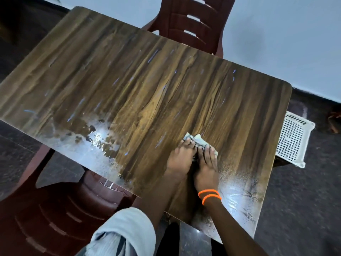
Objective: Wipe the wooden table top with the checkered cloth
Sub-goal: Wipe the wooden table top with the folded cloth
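Observation:
The wooden table top (140,85) fills the view, with wet streaks and shiny wet patches near its front edge. A small bunched checkered cloth (198,140) lies on the table right of centre, mostly hidden under my hands. My left hand (180,157) and my right hand (207,165) lie side by side on the cloth, fingers stretched forward and pressing it down on the wood. Orange bands circle my right wrist.
A dark red plastic chair (191,21) stands behind the table's far edge, and another red chair (60,215) stands at the front left. A white perforated basket (293,139) sits beside the table's right end. Pale wall lies beyond.

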`<state>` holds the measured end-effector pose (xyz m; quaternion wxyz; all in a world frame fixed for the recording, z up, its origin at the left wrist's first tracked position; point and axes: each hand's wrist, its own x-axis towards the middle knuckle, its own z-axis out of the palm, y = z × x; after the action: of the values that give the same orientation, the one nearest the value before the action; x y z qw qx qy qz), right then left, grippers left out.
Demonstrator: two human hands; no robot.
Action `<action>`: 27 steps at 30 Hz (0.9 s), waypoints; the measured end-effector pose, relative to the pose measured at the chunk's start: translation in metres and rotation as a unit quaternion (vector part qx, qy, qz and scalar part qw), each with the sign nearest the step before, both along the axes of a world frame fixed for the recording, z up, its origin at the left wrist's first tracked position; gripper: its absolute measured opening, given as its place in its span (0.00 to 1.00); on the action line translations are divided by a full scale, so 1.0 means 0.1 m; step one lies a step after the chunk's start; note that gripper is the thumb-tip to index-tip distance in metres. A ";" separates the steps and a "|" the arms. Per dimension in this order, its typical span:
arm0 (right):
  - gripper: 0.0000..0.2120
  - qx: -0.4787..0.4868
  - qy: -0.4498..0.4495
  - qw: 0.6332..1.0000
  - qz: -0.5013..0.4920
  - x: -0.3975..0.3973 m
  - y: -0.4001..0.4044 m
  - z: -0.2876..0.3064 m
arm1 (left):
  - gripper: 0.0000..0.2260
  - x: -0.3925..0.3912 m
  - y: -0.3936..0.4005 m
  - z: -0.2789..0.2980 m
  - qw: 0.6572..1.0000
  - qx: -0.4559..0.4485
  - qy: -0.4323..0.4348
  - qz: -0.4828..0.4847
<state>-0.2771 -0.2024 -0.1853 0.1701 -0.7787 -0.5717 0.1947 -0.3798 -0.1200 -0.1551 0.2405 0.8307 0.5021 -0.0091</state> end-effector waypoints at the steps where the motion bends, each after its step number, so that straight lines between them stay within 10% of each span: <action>1: 0.35 0.001 0.003 1.000 0.006 -0.04 0.17 -0.02 | 0.17 -0.02 0.14 0.01 1.000 0.014 0.005 0.027; 13: 0.32 0.020 0.014 0.990 0.137 -0.94 0.12 0.10 | 0.23 -1.20 -0.06 -0.18 0.995 0.033 0.025 0.095; 27: 0.36 0.020 -0.023 0.999 0.014 0.54 0.33 0.02 | 0.19 0.42 0.39 -0.10 0.999 0.031 0.001 -0.044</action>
<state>-0.2235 -0.1695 -0.1829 0.1694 -0.7712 -0.5902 0.1679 -0.3378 -0.0809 -0.1654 0.2139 0.8590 0.4652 -0.0050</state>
